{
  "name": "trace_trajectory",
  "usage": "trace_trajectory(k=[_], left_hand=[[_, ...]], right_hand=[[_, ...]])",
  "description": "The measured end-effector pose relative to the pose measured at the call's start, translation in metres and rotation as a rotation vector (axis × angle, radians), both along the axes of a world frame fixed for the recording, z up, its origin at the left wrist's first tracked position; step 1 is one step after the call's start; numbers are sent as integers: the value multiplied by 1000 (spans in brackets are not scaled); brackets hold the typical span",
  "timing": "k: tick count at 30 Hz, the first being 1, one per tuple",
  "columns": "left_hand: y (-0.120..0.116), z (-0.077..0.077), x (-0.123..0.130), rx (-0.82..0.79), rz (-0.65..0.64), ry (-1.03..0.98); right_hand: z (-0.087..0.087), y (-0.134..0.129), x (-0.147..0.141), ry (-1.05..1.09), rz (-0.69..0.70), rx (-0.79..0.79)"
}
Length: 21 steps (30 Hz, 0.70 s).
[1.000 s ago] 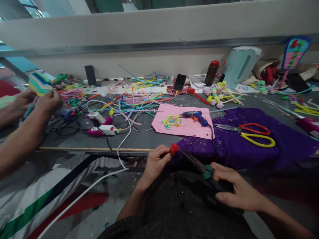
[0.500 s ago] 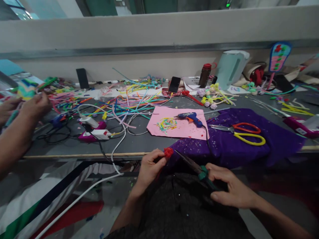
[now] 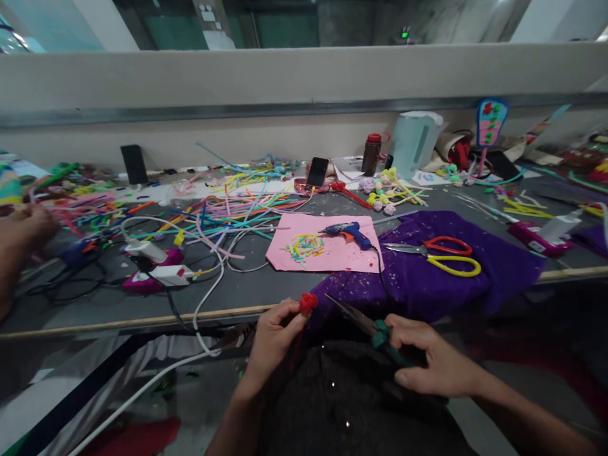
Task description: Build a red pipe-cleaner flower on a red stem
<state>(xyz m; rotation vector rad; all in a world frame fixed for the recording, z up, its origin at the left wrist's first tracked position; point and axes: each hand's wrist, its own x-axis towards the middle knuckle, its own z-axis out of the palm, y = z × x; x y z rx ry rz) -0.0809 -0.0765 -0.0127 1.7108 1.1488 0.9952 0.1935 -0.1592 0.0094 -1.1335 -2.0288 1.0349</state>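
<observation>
Between the thumb and fingers of my left hand [image 3: 277,335] is a small red flower [image 3: 308,303] that looks made of fuzzy pipe cleaner, its red stem hanging below. My right hand [image 3: 430,358] grips long-nose pliers [image 3: 358,318] with dark green handles. The pliers' tip points at the flower but stays a little apart from it. Both hands are above my lap, at the table's front edge. Beyond them, a blue glue gun [image 3: 349,233] lies on a pink sheet [image 3: 280,244] beside a pile of short cut pieces [image 3: 304,249].
Scissors [image 3: 439,254] rest on a purple cloth [image 3: 503,263] at right. Loose pipe cleaners [image 3: 242,206] spread over the table [image 3: 223,320]. Power strips [image 3: 164,277] and a white cable [image 3: 209,304] are at left. Another person's hand [image 3: 28,231] works at far left. A kettle [image 3: 415,142] stands behind.
The view has turned right and tipped up slightly, so the table appears shifted left. My hands keep nearly the same pose, with the pliers and flower still apart.
</observation>
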Motion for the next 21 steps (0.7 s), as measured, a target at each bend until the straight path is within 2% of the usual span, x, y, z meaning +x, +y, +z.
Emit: trace_trajectory(k=[8, 16, 21], left_hand=[[2, -2, 0, -6, -35, -17], [2, -2, 1, -40, -53, -17], [5, 4, 2, -31, -65, -19]], right_hand=[[20, 7, 19, -67, -91, 96], [24, 11, 33, -158, -145, 185], [51, 30, 60, -362, -181, 331]])
